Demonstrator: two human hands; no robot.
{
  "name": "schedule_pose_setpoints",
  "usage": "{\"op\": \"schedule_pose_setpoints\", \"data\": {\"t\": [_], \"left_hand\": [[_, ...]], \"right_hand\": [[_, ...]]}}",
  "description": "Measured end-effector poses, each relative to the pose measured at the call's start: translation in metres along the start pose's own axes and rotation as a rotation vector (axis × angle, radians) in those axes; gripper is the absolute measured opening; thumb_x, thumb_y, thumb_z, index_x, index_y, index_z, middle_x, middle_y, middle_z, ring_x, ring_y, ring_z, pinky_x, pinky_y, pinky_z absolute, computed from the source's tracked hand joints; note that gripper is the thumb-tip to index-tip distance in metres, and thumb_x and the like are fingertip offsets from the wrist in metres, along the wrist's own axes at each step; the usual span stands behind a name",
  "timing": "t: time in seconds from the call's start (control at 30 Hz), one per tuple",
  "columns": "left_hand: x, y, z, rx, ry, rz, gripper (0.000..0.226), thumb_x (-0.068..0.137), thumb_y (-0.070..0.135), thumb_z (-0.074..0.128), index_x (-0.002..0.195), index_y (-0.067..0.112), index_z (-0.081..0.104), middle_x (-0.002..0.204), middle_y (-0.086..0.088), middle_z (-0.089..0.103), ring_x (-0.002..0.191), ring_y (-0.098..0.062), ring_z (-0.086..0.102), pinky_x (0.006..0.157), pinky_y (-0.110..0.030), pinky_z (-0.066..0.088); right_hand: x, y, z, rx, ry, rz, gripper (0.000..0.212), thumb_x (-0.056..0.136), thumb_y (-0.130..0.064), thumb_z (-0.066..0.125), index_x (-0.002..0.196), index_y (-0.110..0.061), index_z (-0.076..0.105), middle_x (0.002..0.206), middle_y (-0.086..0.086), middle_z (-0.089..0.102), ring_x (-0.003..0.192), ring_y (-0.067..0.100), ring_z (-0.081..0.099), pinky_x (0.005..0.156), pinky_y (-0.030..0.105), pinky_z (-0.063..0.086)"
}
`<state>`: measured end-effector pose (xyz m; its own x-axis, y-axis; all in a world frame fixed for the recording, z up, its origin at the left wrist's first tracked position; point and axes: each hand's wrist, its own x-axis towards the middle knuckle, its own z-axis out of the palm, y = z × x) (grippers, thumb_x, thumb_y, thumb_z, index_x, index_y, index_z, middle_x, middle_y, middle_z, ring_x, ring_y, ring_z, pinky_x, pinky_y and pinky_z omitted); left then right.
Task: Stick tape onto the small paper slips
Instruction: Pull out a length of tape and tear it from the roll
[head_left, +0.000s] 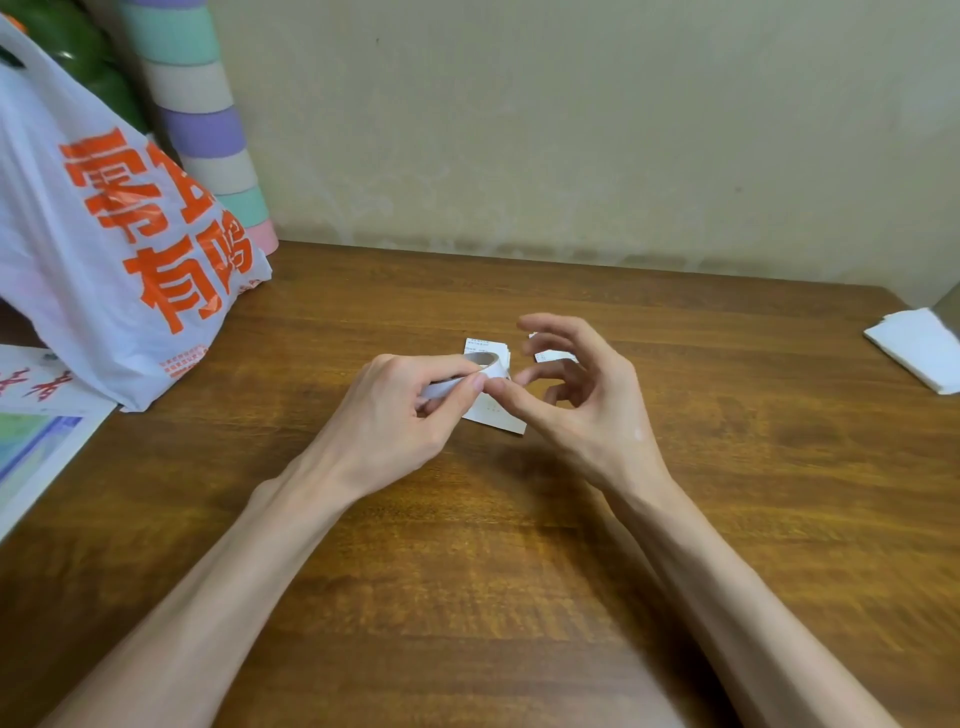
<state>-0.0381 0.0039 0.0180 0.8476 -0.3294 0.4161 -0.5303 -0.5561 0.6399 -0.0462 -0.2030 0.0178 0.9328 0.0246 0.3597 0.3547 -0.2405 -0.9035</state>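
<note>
White tape (480, 368) is held in your left grip (405, 410); the slip (501, 421) lies just beneath it, mid frame, and your right grip (587, 405), loosely open, touches the tape by its thumb.

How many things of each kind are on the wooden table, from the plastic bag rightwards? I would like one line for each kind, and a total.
Tape roll: 1, held in the left hand
Paper slips: 2 visible, the other at; the hands hide part
Plastic bag: 1
Folded white paper: 1
Total: 5
</note>
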Motion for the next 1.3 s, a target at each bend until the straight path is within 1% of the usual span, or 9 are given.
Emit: {"op": "schedule_pose_setpoints", "data": {"t": [0.2, 0.37, 0.57, 0.67, 0.8, 0.87, 0.97, 1.17, 1.3], "left_hand": [[0.0, -0.001, -0.001, 0.004, 0.005, 0.006, 0.022, 0.106, 0.034, 0.056, 0.1, 0.029, 0.077, 0.072, 0.002, 0.068, 0.062, -0.021, 0.059, 0.059, -0.043, 0.047], [0.0, -0.001, -0.001, 0.026, -0.001, 0.008, 0.021, 0.106, 0.032, 0.057, 0.096, 0.028, 0.076, 0.064, 0.002, 0.06, 0.056, -0.019, 0.048, 0.054, -0.031, 0.038], [-0.001, 0.002, -0.004, 0.069, -0.036, 0.025, 0.024, 0.105, 0.034, 0.056, 0.092, 0.028, 0.076, 0.064, 0.007, 0.06, 0.06, -0.017, 0.054, 0.055, -0.023, 0.036], [-0.001, 0.002, -0.004, 0.032, -0.045, 0.009, 0.024, 0.105, 0.032, 0.058, 0.089, 0.027, 0.075, 0.06, 0.003, 0.057, 0.056, -0.019, 0.05, 0.054, -0.031, 0.038], [0.001, 0.007, -0.008, -0.117, -0.028, 0.01, 0.025, 0.104, 0.021, 0.061, 0.083, 0.023, 0.074, 0.058, 0.011, 0.05, 0.053, -0.009, 0.04, 0.051, -0.026, 0.03], [0.002, 0.009, -0.009, -0.21, -0.033, 0.004, 0.025, 0.103, 0.023, 0.059, 0.086, 0.023, 0.077, 0.061, 0.0, 0.056, 0.055, -0.01, 0.042, 0.053, -0.03, 0.033], [0.002, 0.014, -0.008, -0.372, -0.048, -0.013, 0.028, 0.104, 0.028, 0.057, 0.087, 0.028, 0.079, 0.064, -0.016, 0.054, 0.064, -0.035, 0.045, 0.06, -0.043, 0.039], [0.003, 0.013, -0.003, -0.584, -0.019, -0.099, 0.032, 0.105, 0.029, 0.055, 0.087, 0.011, 0.075, 0.065, -0.002, 0.03, 0.063, -0.017, 0.027, 0.057, -0.033, 0.025], [0.003, 0.013, -0.004, -0.63, -0.019, -0.129, 0.032, 0.106, 0.031, 0.053, 0.091, 0.014, 0.076, 0.066, -0.012, 0.023, 0.064, -0.025, 0.023, 0.061, -0.042, 0.024]], "right_hand": [[-0.003, 0.005, 0.005, -0.187, -0.009, -0.134, 0.022, 0.087, -0.028, 0.086, 0.108, -0.024, 0.082, 0.11, -0.011, 0.072, 0.09, 0.017, 0.069, 0.065, 0.031, 0.051], [-0.002, 0.005, 0.006, -0.218, 0.03, -0.198, 0.009, 0.086, -0.028, 0.088, 0.093, -0.025, 0.084, 0.1, -0.012, 0.072, 0.086, 0.018, 0.067, 0.062, 0.032, 0.048], [0.0, 0.004, 0.0, -0.177, -0.129, -0.114, 0.005, 0.093, -0.02, 0.08, 0.089, -0.021, 0.077, 0.093, -0.008, 0.07, 0.089, 0.017, 0.065, 0.067, 0.031, 0.046], [-0.001, 0.002, 0.003, -0.215, -0.152, -0.198, 0.006, 0.098, -0.015, 0.073, 0.093, -0.017, 0.07, 0.092, -0.009, 0.067, 0.089, 0.018, 0.064, 0.07, 0.027, 0.044], [-0.005, -0.003, 0.01, -0.23, -0.143, -0.307, 0.007, 0.101, -0.006, 0.067, 0.095, -0.008, 0.065, 0.093, -0.001, 0.065, 0.091, 0.018, 0.062, 0.082, 0.02, 0.04], [-0.007, -0.007, 0.011, -0.178, -0.117, -0.318, 0.008, 0.102, -0.003, 0.066, 0.094, -0.006, 0.064, 0.092, 0.003, 0.065, 0.092, 0.019, 0.061, 0.085, 0.02, 0.041], [-0.01, -0.014, 0.011, -0.065, -0.084, -0.333, 0.009, 0.102, 0.001, 0.064, 0.093, -0.002, 0.064, 0.093, 0.006, 0.063, 0.093, 0.024, 0.06, 0.087, 0.027, 0.045], [-0.011, -0.017, 0.021, 0.13, 0.036, -0.297, 0.003, 0.099, -0.007, 0.07, 0.097, -0.008, 0.072, 0.104, 0.002, 0.064, 0.103, 0.03, 0.063, 0.09, 0.054, 0.053], [-0.009, -0.018, 0.014, 0.323, 0.09, -0.119, 0.009, 0.1, -0.008, 0.069, 0.106, -0.007, 0.075, 0.111, 0.004, 0.066, 0.104, 0.012, 0.064, 0.089, 0.027, 0.052]]}}
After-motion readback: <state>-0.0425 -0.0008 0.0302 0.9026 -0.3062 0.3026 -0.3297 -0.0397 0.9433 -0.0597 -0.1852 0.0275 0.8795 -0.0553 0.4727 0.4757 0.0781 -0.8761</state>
